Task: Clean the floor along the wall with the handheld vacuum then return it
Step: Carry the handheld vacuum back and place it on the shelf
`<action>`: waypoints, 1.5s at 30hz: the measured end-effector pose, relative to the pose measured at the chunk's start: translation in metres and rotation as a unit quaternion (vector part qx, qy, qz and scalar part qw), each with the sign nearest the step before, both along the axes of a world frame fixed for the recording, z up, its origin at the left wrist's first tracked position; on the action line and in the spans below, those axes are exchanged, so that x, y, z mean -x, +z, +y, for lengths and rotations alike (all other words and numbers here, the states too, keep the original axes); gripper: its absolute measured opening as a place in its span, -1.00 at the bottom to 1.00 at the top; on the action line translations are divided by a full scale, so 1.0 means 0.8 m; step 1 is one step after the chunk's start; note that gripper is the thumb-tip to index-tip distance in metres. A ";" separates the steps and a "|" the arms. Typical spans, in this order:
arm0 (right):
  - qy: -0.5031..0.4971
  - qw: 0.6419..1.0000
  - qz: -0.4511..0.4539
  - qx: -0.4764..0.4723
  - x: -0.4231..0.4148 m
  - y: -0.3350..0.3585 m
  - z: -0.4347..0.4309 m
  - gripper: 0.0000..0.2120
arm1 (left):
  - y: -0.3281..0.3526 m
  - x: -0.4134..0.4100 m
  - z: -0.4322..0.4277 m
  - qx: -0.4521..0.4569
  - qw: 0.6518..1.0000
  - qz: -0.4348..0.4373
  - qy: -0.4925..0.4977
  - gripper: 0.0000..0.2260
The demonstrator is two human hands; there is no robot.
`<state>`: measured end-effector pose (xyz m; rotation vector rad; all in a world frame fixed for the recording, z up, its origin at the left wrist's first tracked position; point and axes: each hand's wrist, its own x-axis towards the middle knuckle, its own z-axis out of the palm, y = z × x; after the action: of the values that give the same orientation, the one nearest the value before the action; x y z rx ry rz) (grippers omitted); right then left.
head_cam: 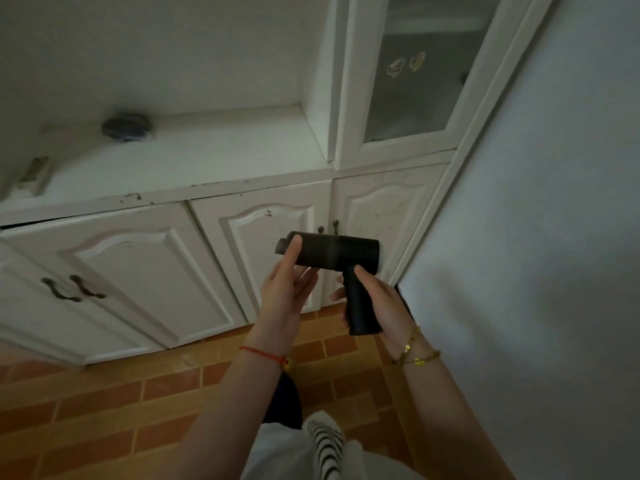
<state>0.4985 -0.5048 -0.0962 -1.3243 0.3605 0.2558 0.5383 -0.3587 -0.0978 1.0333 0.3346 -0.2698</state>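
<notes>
The handheld vacuum [330,252], a dark matte pistol-shaped unit with a cylindrical barrel and a downward grip, is held in the air in front of the white panelled cabinet doors [270,244], well above the orange brick-pattern tiled floor [138,403]. Its barrel lies roughly level, nozzle end pointing away from the pale wall [554,237] that stands just beside the vacuum's rear end. The right hand [379,301] wraps the grip from below, fingers closed firmly round it. The left hand [289,292] is at the nozzle end, thumb on the barrel's face, the other fingers loosely spread underneath, steadying rather than clamping. Judging by this, the right hand carries the weight and would do the steering. To reach the floor along the wall, the nozzle would need tipping down and turning towards the wall's foot, which lies below and behind the grip.
</notes>
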 end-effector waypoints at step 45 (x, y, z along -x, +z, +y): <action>-0.006 0.987 -0.055 0.153 -0.486 0.005 0.165 -0.74 | 0.006 -0.486 0.213 -0.079 0.997 -0.011 0.002 -0.65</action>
<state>0.8870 -0.3728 -0.0920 -1.6299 0.3217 0.1186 0.9272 -0.1886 -0.0932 1.1904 0.3423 -0.2299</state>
